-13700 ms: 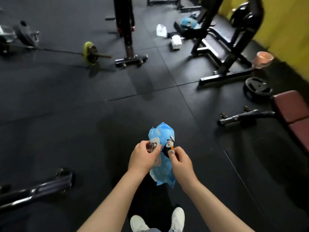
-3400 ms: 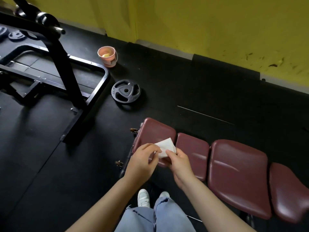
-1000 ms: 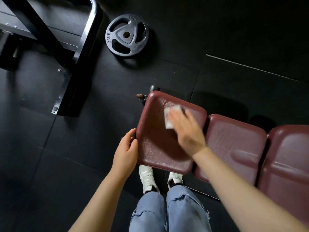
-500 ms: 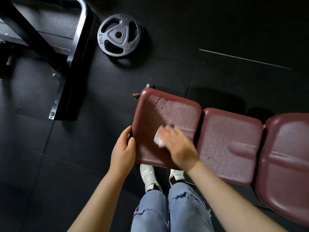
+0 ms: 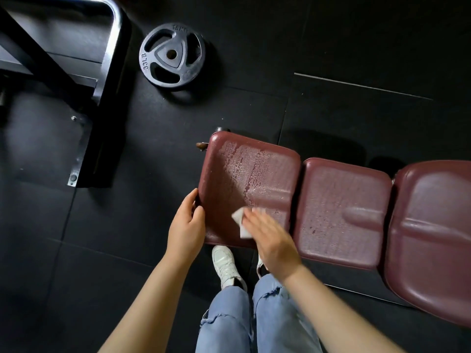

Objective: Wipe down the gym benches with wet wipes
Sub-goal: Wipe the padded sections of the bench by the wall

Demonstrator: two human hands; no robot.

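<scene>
A long maroon vinyl-padded gym bench (image 5: 341, 212) runs off to the right of both hands, its end pad beaded with wet streaks just beyond the fingers. The left hand (image 5: 187, 229) curls over that pad's left edge, fingers and thumb clamped on the rim. The right hand (image 5: 271, 239) lies flat, fingers spread, pressing a small folded white wet wipe (image 5: 240, 221) against the pad's near part; the wipe pokes out left of the fingertips. Beyond the left hand, on black rubber floor tiles (image 5: 254, 72), stands a black steel rack base (image 5: 107, 80) beside a round black iron weight plate (image 5: 172, 56). Half a second ago the wipe sat slightly farther up the pad.
</scene>
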